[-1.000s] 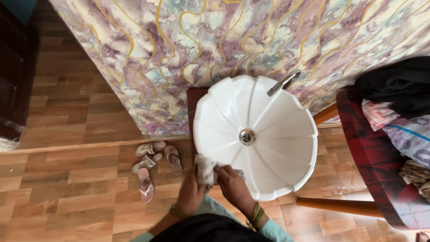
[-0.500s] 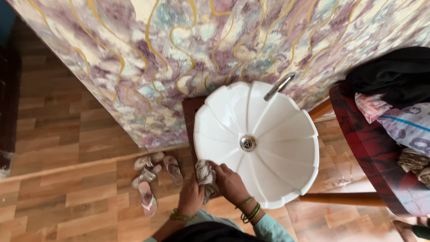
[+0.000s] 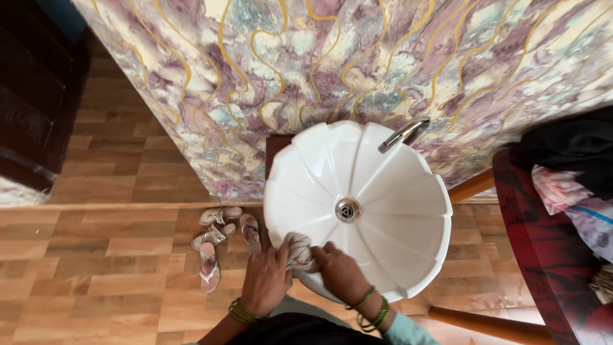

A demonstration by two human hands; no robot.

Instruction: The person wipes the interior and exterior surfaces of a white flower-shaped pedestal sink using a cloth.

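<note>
— Left hand (image 3: 267, 281)?
— Fingers curled, closed in a grip, back turned up, green bangles on the wrist.
— Right hand (image 3: 341, 273)?
— Curled likewise, knuckles up, just beside the left, green bangles at the wrist too.

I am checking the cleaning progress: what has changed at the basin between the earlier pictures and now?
Little changed. Both hands keep hold of the bunched cloth at the near rim of the white basin; the left hand and right hand worked it slightly inward over the rim. The view shifted a little as the head moved. The tap, drain and sandals stayed in place.
</note>
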